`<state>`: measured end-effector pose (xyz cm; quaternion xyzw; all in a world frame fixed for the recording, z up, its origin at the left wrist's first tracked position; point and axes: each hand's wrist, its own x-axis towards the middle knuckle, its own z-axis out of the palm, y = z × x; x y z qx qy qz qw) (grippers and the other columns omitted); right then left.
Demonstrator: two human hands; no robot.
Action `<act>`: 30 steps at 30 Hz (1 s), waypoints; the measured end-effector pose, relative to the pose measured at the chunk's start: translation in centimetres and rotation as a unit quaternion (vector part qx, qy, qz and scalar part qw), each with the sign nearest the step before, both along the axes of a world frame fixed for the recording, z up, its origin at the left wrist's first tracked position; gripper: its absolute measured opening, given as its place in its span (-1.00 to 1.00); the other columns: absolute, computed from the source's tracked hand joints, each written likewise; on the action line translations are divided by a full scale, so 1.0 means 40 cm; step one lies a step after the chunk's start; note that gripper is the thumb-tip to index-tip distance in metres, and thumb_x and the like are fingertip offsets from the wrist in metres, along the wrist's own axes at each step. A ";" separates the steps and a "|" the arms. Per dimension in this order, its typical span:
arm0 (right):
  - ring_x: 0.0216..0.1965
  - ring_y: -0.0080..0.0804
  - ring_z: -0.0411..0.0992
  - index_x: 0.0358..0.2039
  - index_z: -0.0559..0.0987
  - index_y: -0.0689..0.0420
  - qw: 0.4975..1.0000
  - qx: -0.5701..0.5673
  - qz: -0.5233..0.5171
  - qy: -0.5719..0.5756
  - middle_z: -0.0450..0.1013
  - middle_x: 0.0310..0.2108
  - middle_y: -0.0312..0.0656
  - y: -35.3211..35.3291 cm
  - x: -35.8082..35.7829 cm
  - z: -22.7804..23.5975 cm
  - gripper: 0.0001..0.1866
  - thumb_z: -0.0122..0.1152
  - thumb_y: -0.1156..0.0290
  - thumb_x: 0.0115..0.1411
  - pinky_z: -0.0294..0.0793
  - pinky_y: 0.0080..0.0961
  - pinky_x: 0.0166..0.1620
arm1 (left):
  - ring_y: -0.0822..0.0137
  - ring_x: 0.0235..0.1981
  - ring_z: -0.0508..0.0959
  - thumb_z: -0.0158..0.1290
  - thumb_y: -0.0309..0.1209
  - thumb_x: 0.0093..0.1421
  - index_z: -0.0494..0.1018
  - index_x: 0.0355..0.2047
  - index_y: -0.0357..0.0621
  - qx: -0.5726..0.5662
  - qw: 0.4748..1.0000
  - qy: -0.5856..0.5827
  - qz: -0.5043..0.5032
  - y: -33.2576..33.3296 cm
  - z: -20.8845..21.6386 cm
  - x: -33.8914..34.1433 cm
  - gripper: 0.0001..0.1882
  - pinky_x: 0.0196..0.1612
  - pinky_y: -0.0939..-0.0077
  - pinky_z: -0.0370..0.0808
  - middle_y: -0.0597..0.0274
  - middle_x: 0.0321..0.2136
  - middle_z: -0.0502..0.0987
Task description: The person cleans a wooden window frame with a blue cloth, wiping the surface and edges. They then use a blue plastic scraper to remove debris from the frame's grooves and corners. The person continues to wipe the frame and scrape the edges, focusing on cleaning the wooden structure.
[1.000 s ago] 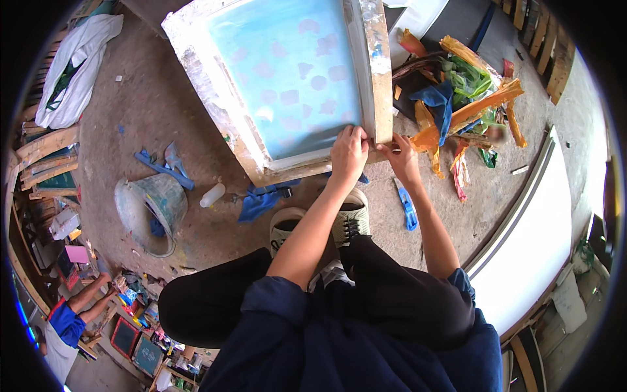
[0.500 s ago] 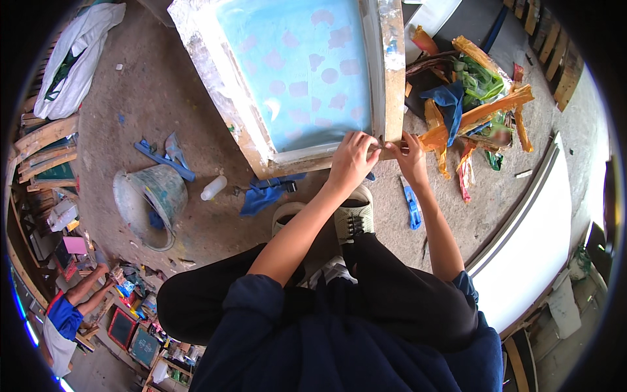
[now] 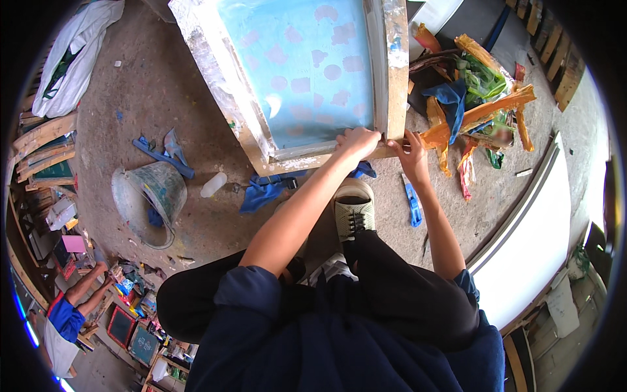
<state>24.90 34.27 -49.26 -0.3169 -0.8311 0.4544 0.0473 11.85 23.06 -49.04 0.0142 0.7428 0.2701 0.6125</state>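
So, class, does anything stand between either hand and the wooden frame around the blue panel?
Nothing visible does: the left hand and right hand are both at the near right corner of the wooden frame. The torn orange strips lie right of the right hand, not between. What the hands cover cannot be seen.

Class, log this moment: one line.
left hand: on blue-panelled rectangular wooden frame; right hand: at its corner; grey bucket: on concrete floor
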 end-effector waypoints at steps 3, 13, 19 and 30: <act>-0.34 -0.33 0.46 -0.08 0.47 0.28 1.000 -0.008 -0.004 0.006 0.42 -0.36 -0.07 -0.001 0.003 -0.012 -0.44 0.35 0.18 -0.01 0.47 -0.46 -0.29 | -0.13 0.21 -0.02 -0.05 -0.12 0.03 0.41 0.01 -0.10 0.040 0.993 -0.095 0.064 0.003 -0.061 -0.007 -0.46 0.20 0.04 0.00 -0.23 0.19 0.02; -0.37 -0.34 0.42 -0.07 0.47 0.25 1.000 -0.006 -0.021 -0.001 0.38 -0.37 -0.10 -0.001 0.016 -0.031 -0.44 0.35 0.16 -0.02 0.43 -0.43 -0.28 | -0.06 0.19 0.02 -0.02 -0.19 0.04 0.49 -0.12 -0.14 -0.036 0.998 -0.042 0.033 0.022 -0.032 0.007 -0.57 0.20 0.02 -0.01 -0.15 0.14 0.10; -0.39 -0.34 0.42 -0.08 0.48 0.25 0.999 -0.017 -0.029 0.021 0.39 -0.38 -0.09 -0.003 0.014 -0.027 -0.44 0.36 0.17 -0.03 0.42 -0.44 -0.30 | 0.00 0.05 0.17 0.11 -0.23 0.03 0.59 -0.27 0.08 -0.008 0.990 0.138 0.034 0.007 0.056 0.057 -0.76 0.12 0.10 0.03 0.03 -0.06 0.30; -0.38 -0.33 0.44 -0.08 0.46 0.28 1.000 -0.001 -0.016 0.001 0.39 -0.38 -0.08 -0.003 0.013 -0.026 -0.45 0.34 0.18 -0.01 0.44 -0.44 -0.31 | 0.10 -0.06 0.30 0.21 -0.22 -0.05 0.53 -0.34 0.04 0.147 0.889 0.433 0.035 -0.046 0.017 0.136 -0.75 0.02 0.05 0.14 0.17 -0.23 0.39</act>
